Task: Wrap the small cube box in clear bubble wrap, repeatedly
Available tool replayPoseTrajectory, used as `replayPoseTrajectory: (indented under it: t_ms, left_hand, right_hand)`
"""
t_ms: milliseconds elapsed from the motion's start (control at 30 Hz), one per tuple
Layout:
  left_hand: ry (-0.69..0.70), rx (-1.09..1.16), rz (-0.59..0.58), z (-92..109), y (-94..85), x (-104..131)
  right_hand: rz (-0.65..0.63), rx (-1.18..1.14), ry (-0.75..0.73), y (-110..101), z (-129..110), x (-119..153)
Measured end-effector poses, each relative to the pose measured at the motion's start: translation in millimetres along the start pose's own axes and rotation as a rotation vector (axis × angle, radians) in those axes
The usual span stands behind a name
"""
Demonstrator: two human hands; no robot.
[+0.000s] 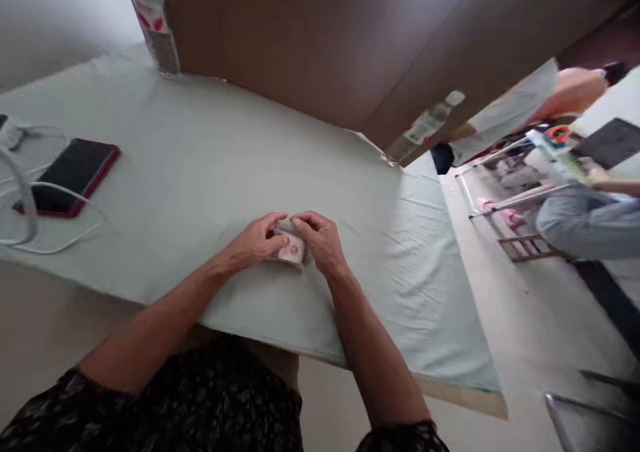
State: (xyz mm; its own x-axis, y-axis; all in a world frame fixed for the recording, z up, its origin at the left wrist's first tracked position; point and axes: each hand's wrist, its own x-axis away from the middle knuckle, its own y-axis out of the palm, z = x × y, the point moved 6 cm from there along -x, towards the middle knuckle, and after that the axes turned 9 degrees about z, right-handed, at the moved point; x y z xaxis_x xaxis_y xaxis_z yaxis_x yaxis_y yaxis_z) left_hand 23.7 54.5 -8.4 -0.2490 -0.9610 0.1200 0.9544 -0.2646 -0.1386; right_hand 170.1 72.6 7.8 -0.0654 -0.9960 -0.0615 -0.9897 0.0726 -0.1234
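Observation:
Low over the cloth, near the front edge, is a small pale packet [291,249] with a round pinkish print on its face. Its exact kind is too blurred to tell. My left hand [259,240] grips the packet's left side, thumb lying across the front and fingers behind it. At the upper right corner, the thumb and fingertips of my right hand [320,239] pinch together on its edge, where a thin greyish, film-like strip shows. My hands hide the packet's back and part of its sides.
A pale green cloth [200,159] covers the table. On the left lie a phone [75,172] and white cables [65,245]. A clear bottle [156,29] stands by a brown panel [300,45]; another bottle [427,125] is farther right. Several people sit beyond the right edge, one in grey trousers [575,229].

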Motion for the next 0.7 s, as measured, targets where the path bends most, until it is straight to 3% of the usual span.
replayPoseTrajectory:
  t_ms: [267, 567, 700]
  left_hand:
    - [0.032, -0.050, 0.039, 7, -1.5, -2]
    - [0.151, -0.176, 0.076, 8, -2.1, 0]
    - [0.150, -0.207, 0.121, 6, -5.2, 0]
  right_hand:
    - [0.065, 0.149, -0.149, -11, -8, 23]
    - [0.051, 0.556, -0.704, -7, -25, 61]
    - [0.023, 0.548, -0.668, -16, -23, 63]
